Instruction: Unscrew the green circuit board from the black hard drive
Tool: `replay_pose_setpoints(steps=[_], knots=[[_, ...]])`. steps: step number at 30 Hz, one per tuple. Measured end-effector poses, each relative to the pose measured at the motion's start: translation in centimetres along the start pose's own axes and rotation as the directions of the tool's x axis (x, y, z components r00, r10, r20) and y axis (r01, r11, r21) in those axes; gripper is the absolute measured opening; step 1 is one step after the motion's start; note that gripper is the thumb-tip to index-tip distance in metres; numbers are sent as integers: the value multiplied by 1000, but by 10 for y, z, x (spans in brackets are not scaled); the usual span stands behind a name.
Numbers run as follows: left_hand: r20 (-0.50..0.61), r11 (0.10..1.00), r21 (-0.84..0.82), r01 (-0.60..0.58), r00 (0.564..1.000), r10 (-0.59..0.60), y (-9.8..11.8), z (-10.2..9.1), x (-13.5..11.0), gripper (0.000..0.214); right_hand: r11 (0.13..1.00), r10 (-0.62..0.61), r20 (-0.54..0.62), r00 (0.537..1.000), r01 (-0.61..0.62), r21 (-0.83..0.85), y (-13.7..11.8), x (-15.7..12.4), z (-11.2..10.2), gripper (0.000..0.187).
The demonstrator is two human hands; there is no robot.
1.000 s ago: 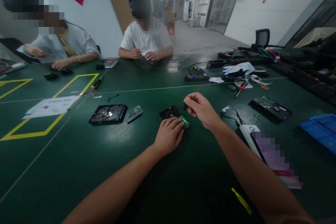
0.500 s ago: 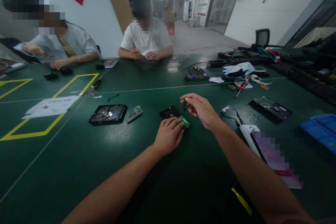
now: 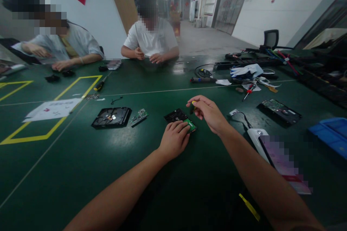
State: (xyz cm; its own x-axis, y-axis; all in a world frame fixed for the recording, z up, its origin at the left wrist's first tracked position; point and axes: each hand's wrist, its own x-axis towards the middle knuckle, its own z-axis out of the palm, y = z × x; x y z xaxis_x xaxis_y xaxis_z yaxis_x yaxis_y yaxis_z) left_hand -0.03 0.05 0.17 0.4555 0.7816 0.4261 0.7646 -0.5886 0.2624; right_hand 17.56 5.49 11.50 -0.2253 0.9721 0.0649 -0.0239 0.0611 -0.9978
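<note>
A hard drive (image 3: 175, 115) with a green circuit board (image 3: 191, 125) lies on the dark green table in front of me. My left hand (image 3: 175, 138) rests over its near side, fingers together and closed on the edge, hiding part of it. Just above the drive's right side, my right hand (image 3: 205, 111) grips the black-and-yellow handle of a screwdriver (image 3: 192, 107) in a pinch. The screwdriver's shaft and tip cannot be made out.
To the left are another hard drive (image 3: 111, 117), a loose circuit board (image 3: 139, 117) and a yellow-black screwdriver (image 3: 100, 85). On the right lie a third drive (image 3: 279, 112), a white power bank (image 3: 260, 140), a red screwdriver (image 3: 249, 91) and a blue bin (image 3: 329, 133). Two people sit opposite.
My hands, the hard drive and the screwdriver stay almost where they were. The hands of the person in white across the table have shifted slightly.
</note>
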Motion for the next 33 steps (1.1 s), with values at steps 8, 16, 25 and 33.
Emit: replay_pose_setpoints(steps=[8,16,25,33], knots=[[-7,1000,3,1,1000,-1,-2,2,-1,37,1000,6,29,1000,-7,30,7,2,2,21],[-14,1000,-2,-7,1000,7,-1,0,0,36,997,1,-37,999,1,73,13,3,3,22],[-17,1000,3,-5,1000,5,0,1,0,35,999,-3,61,998,5,-39,7,1,1,23],[-6,1000,-3,-3,1000,3,0,0,0,35,998,-20,40,999,22,-55,13,3,1,29]])
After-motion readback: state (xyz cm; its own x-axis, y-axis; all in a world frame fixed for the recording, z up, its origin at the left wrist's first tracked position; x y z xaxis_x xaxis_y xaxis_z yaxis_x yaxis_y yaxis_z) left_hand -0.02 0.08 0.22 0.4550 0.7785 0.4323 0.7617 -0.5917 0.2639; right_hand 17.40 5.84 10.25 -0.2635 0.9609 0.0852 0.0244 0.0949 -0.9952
